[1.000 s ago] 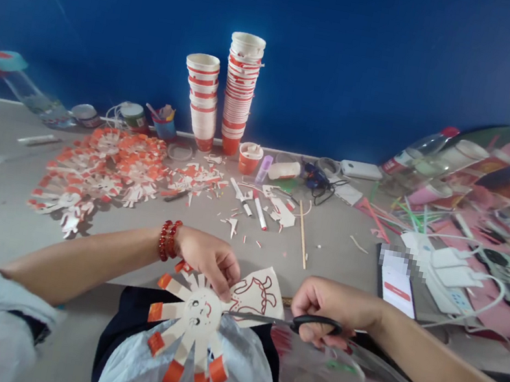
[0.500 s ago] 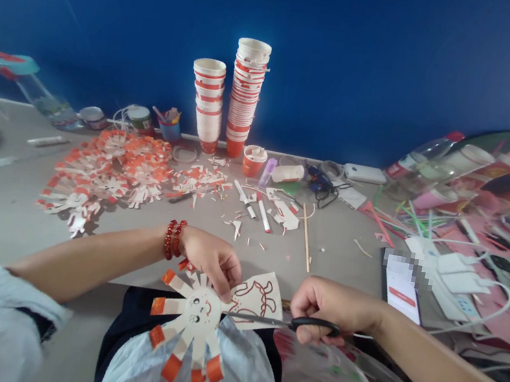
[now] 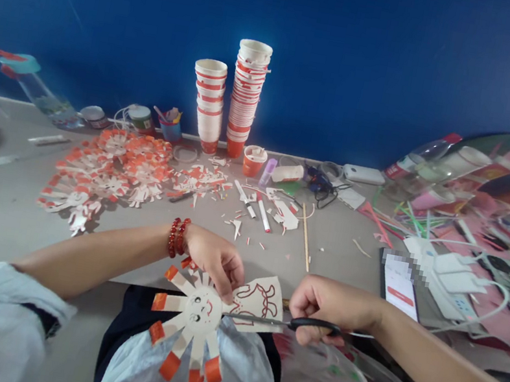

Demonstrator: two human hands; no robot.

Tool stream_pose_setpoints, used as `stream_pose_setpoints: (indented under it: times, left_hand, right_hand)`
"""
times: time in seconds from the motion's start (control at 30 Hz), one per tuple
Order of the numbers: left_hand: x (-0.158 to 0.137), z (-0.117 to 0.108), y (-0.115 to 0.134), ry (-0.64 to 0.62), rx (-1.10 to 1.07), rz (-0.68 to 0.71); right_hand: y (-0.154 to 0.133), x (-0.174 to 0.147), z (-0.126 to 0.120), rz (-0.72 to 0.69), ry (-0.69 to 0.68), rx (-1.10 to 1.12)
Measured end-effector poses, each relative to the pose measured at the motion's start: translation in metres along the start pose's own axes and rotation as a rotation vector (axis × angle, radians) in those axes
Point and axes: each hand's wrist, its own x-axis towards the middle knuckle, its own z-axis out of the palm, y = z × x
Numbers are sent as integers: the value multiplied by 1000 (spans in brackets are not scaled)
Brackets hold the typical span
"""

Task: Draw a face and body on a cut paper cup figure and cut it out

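Note:
My left hand (image 3: pixel 219 265) pinches a paper-cup cutout (image 3: pixel 204 310) over my lap. It has a drawn smiling face on a round disc, with orange-tipped strips fanned around it. A wider uncut section (image 3: pixel 259 304) bears a reddish-brown line drawing and extends right from the disc. My right hand (image 3: pixel 316 307) grips a pair of scissors (image 3: pixel 281 323) by the black handles. The blades point left, lie along the drawn section and reach the disc's edge; they look nearly closed, though the paper partly hides them.
Finished-looking cutouts (image 3: pixel 110 172) lie heaped at left. Two stacks of paper cups (image 3: pixel 246 97) stand by the blue wall, with paper scraps, markers (image 3: pixel 264 212) and a wooden stick (image 3: pixel 306 238) in front. At right are a phone (image 3: pixel 399 285), a power strip (image 3: pixel 442 277) and bottles (image 3: pixel 426 158).
My left hand and the cutout have shifted very slightly right. The scissors stay in nearly the same position; the view has moved a little.

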Motion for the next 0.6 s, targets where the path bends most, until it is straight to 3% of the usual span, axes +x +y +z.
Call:
stream_pose_setpoints:
  times: [0.6]
  left_hand:
    - [-4, -3, -2, -14, 63, -27]
  right_hand:
    - [5, -2, 0, -14, -20, 16]
